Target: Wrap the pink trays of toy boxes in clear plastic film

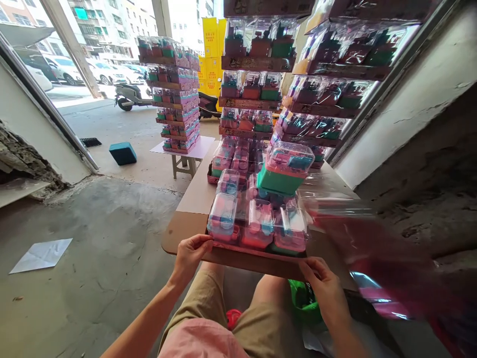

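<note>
On the brown table in front of me lies a shallow cardboard tray (pixel 257 249) with several small pink and green plastic boxes (pixel 260 223) under clear lids. My left hand (pixel 192 253) pinches the tray's near left corner between thumb and fingers. At the near right corner, my right hand (pixel 323 279) has its thumb and fingers closed on the tray's edge. One green-based box (pixel 281 174) sits tilted on top of the others. Clear plastic film (pixel 335 206) spreads out to the right of the tray. The boxes' contents are hard to make out.
Tall stacks of wrapped trays (pixel 251 89) rise at the table's far end. Another stack (pixel 175 99) stands on a stool-borne board. A blue block (pixel 122 153) and white paper (pixel 40 255) lie on the floor. A green bag (pixel 303 301) is below the table, by my knee.
</note>
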Tool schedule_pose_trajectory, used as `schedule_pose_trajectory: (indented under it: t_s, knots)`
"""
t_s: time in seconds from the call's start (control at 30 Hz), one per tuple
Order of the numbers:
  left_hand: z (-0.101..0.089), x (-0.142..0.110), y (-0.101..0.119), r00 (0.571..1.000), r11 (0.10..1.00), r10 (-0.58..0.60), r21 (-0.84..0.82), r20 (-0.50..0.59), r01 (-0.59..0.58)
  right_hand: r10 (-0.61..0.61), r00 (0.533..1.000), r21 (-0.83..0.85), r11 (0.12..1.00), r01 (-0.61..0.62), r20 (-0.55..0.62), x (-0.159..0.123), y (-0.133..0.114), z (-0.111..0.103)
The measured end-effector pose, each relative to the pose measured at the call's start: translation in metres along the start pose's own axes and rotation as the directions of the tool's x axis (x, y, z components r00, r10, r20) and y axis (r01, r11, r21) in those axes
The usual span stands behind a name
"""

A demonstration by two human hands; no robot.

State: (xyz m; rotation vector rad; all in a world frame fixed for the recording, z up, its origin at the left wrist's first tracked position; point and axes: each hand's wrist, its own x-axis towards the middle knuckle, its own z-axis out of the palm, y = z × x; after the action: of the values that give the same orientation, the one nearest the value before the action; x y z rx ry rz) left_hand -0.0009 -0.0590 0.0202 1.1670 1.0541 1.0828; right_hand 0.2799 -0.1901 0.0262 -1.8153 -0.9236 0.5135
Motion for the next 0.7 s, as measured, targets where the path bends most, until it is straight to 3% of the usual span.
schedule_pose_trajectory:
  t_s: [0.2, 0.4, 0.57, 0.7]
  knots:
    - [0.003, -0.001, -0.012, 0.999, 1.0, 0.029, -0.008, -0.045, -0.029, 0.009, 0.999, -0.047, 0.999, -0.011, -0.038, 0.002, 0.004, 0.0]
    - [0.003, -0.004, -0.019, 0.996, 0.994, 0.08, 0.085, -0.049, -0.075, -0.058, 0.992, -0.112, 0.993, 0.045, -0.116, 0.001, 0.001, 0.003]
    - [0.0, -0.005, -0.019, 0.982, 0.969, 0.184, 0.176, -0.041, -0.175, -0.074, 0.992, -0.131, 0.99, 0.061, -0.103, 0.003, -0.002, 0.003]
    - [0.0, -0.005, -0.02, 0.992, 0.982, 0.12, 0.153, -0.037, -0.113, -0.087, 0.991, -0.117, 0.99, 0.075, -0.101, 0.003, -0.003, 0.004]
